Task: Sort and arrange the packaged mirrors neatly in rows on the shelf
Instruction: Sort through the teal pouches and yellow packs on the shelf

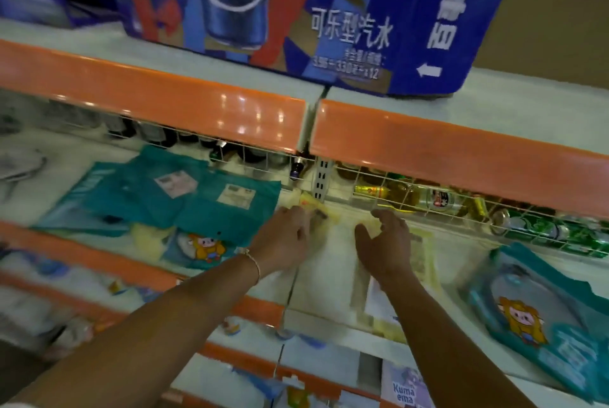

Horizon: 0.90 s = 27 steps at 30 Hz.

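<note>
Overhead, blue soda carton (296,5); beside, green cans (543,229)

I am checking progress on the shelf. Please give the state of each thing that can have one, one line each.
Left hand: resting on a yellow packet, fingers partly curled; grip unclear.
Right hand: open, fingers spread over a pale yellow packet.
Teal packets: lying flat, overlapping, not in rows.
Teal packet with cartoon: lying flat, tilted, at right.
Cola carton: closed, on the upper shelf.

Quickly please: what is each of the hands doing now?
Left hand: pinches the yellow package.
Right hand: open, fingers spread over a pale package.
</note>
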Available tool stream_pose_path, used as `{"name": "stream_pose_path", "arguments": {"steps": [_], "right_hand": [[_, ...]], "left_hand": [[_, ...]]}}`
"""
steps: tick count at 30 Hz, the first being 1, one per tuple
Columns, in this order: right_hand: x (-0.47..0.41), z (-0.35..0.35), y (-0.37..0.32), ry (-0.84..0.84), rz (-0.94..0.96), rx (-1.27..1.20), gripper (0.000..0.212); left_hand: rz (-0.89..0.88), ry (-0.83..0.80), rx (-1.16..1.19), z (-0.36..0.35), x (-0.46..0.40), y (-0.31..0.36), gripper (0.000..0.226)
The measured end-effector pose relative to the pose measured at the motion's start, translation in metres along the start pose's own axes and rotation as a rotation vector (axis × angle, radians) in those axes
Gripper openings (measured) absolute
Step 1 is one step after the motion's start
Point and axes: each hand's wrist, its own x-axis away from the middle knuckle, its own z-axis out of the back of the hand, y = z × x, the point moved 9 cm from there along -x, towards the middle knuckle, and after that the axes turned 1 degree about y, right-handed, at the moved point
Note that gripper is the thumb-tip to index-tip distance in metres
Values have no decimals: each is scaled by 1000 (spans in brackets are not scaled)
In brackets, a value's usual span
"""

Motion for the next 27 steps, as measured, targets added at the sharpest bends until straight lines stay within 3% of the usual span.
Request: {"name": "stream_pose_path", "arguments": {"steps": [3,6,12,16,23,27], "right_hand": [[6,-45,-20,-64,-53,-35,46],[11,-82,-37,-111,-105,-24,49],[16,-139,-36,-158,-250,109,66],[19,-146,-29,-162,-355,181,72],[12,-140,-24,-220,-453,36,50],[10,-144,-4,-279,-605,-364,24]], "left_hand": [[25,10,9,24,4,-38,33],[9,4,13,39,3,-74,26],[-43,-196,111,39,0,-111,35],[-91,-227,136,35,-1,-114,36],[-108,-89,140,41,-16,-105,26],[-89,-74,105,39,-23,-96,23]]}}
